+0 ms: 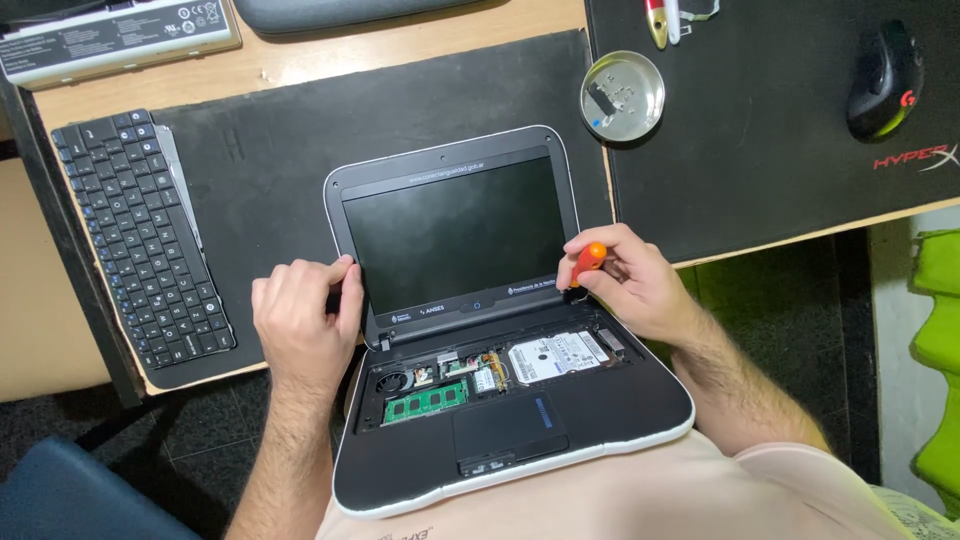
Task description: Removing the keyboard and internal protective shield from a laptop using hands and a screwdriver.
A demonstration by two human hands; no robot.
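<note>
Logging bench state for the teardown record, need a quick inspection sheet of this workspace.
Surface: wooden desk with black mat.
Job's things: open laptop, keyboard removed, memory module and hard drive exposed.
Clutter: detached keyboard, round metal dish, mouse, battery pack.
Grips: left hand on screen's left edge; right hand holds orange-handled screwdriver at right hinge.
Cables: nothing seen.
Surroundings: dark tiled floor, blue chair.

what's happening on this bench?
A person has a small laptop opened up, its keyboard removed and lying to the left on the desk. The left hand steadies the screen's left edge. The right hand holds an orange-handled screwdriver at the right hinge. A metal dish sits behind.
</note>
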